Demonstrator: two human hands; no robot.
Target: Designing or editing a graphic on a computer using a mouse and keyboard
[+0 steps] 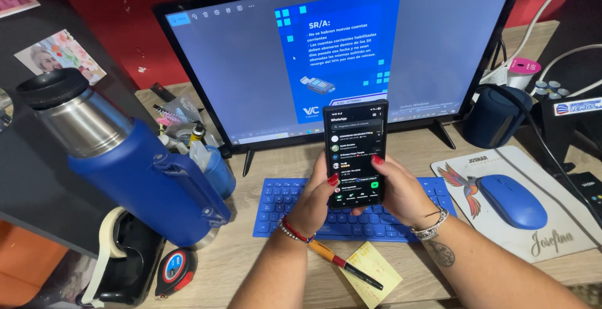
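Phone (355, 152) held upright in both hands, above the blue keyboard (351, 205) and in front of the monitor (251, 64), screen tilted back toward the head camera so it reads straight on

Left hand (313, 202) cups the lower left edge, thumb hooked over the bezel: grip closed on the phone, mostly bracing it. Right hand (401, 190) wraps the right edge and back, thumb lying on the lower part of the screen: grip also closed on the phone, thumb placed to tap. Two-hand hold keeps the tall phone steady while one thumb works

Forearms hang over the counter (251, 259) edge, so the keyboard stays uncovered beneath the hands

Pen (345, 265) lies diagonally across a yellow note (376, 271), just in front of the keyboard, under the left wrist and close to hand. Mouse (511, 199) sits on its pad (564, 234) to the right, apart from both hands. Blue flask (125, 158) leans at the left, clear of the hands, next to a tape dispenser (122, 252) and a tape measure (175, 271) at the counter's near left corner
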